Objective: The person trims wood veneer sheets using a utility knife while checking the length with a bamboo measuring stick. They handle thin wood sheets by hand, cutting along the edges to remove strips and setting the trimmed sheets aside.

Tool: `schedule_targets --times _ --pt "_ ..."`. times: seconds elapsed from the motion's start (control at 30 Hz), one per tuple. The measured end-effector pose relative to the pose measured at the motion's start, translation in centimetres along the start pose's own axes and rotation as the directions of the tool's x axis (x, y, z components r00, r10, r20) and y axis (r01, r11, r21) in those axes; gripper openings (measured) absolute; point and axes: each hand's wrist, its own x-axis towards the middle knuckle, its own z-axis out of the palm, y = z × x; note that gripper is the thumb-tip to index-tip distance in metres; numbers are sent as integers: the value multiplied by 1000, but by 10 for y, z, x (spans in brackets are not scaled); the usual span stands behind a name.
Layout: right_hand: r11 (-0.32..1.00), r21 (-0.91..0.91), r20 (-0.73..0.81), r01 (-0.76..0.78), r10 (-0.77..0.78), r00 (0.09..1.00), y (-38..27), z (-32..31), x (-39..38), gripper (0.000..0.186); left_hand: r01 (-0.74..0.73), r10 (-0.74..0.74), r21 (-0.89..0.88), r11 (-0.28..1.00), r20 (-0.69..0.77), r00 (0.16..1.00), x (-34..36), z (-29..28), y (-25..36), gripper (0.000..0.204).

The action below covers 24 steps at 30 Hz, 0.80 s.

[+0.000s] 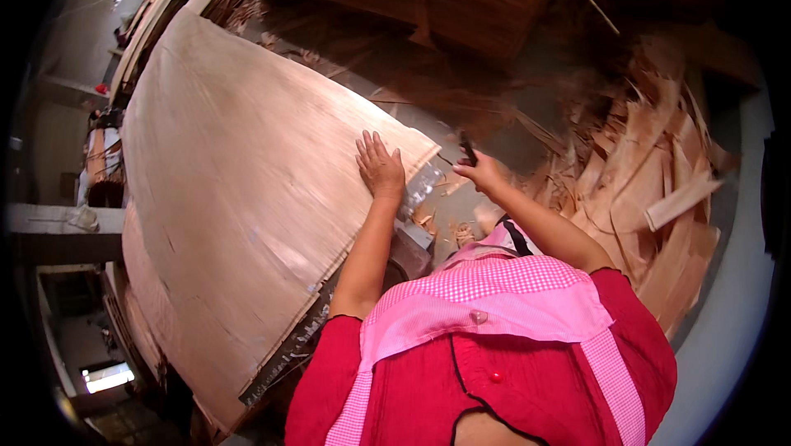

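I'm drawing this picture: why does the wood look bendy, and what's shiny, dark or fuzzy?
Head view: the fisheye lens probably bows the broad, pale tan wooden sheet; head view: soft glare brightens it in patches; head view: the side of the tall brown wooden stack is shadowed; head view: the slim black tool in the right fingers looks blurry.

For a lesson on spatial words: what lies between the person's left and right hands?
In the head view: from the left hand, the pale sheet's corner, then a gap past its edge, before the right hand with its dark tool.
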Motion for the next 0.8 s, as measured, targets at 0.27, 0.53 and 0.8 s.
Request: schedule_targets --times 0.27,0.53,0.8 --pt "915 -174 505 -363 400 765 -7 35 98 29 213 -237 161 964 147 960 46 11 4 60" --pt "948 -145 821 -283 274 501 38 43 139 31 301 -372 246 922 334 866 50 11 9 64" --pt "937 -271 501 222 -59 863 188 26 302 22 299 -345 173 938 402 848 73 16 14 66"
